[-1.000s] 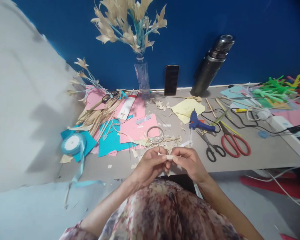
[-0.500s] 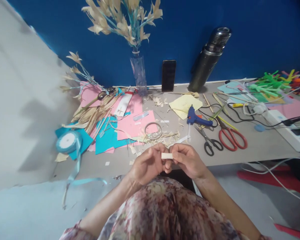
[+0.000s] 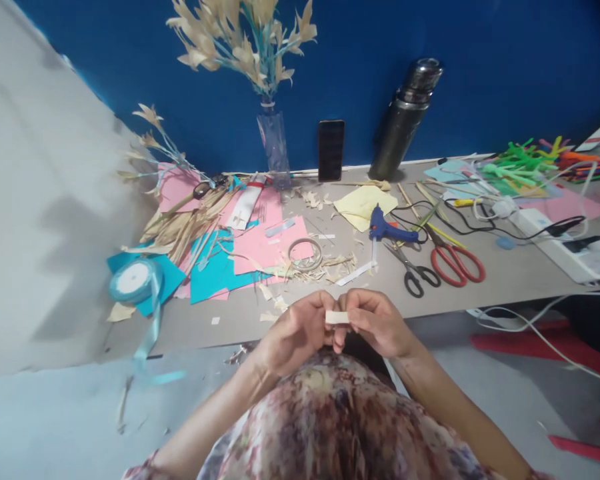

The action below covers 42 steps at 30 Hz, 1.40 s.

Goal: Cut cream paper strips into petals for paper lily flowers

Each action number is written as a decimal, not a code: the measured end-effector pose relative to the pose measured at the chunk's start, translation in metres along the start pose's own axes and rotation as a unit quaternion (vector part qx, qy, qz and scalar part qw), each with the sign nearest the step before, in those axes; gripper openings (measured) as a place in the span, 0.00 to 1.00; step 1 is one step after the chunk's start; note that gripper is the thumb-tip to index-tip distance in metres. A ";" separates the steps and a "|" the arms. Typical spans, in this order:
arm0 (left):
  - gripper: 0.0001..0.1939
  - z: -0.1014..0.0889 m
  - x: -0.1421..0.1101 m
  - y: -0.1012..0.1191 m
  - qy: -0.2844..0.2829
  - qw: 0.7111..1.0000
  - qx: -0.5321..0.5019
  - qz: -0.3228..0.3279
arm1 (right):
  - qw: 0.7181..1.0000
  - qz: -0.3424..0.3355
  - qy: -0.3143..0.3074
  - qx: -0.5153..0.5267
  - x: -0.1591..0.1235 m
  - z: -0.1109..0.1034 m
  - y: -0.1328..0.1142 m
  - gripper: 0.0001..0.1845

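Between my two hands, just off the table's front edge, is a short flat cream strip point(image 3: 337, 318), perhaps dried husk or paper. Its right end is pinched between the thumb and fingers of my right hand point(image 3: 377, 323). My left hand point(image 3: 300, 333) has its fingers curled at the strip's left end, closed on it as well. Behind the hands on the table lie cream scraps point(image 3: 337, 265), a roll of tape point(image 3: 305, 255) and a thin white strip point(image 3: 356, 273). A blue glue gun point(image 3: 391, 229) rests farther back.
To the right lie black-handled scissors point(image 3: 416, 275), red-handled scissors point(image 3: 457, 263) and a white power strip point(image 3: 555, 247) with cables. At left are a blue ribbon roll point(image 3: 136, 283), coloured paper and dried husks point(image 3: 180, 233). A bottle vase point(image 3: 275, 143), a phone point(image 3: 331, 151) and a flask point(image 3: 405, 123) stand by the wall.
The view has shifted slightly. My left fingers have closed in toward the left end of the cream strip; my right hand keeps its pinch. The blue ribbon's hanging tail has swung.
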<state>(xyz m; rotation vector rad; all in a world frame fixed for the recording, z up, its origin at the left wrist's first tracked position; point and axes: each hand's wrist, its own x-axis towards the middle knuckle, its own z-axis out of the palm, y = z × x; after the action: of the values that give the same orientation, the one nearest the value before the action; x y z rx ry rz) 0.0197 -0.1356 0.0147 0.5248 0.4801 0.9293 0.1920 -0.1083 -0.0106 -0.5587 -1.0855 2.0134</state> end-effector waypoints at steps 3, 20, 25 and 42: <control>0.22 -0.002 -0.001 -0.006 0.057 0.994 0.089 0.006 | 0.999 0.005 0.015 -0.042 0.001 0.003 0.002 0.17; 0.14 0.000 0.011 -0.004 0.029 0.996 0.079 0.017 | 0.998 -0.040 0.025 -0.053 0.004 0.002 -0.004 0.17; 0.19 -0.005 0.007 0.001 -0.046 0.999 0.020 0.015 | 0.997 -0.064 0.001 0.039 0.007 -0.002 0.002 0.19; 0.20 -0.013 0.008 -0.012 0.039 0.996 0.072 0.044 | 0.998 -0.034 0.033 -0.045 0.010 -0.001 0.007 0.17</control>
<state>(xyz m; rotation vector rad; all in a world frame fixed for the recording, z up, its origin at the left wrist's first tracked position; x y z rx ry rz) 0.0231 -0.1322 -0.0043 0.6473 0.6010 1.0076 0.1837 -0.1021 -0.0169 -0.6220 -1.1453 1.8821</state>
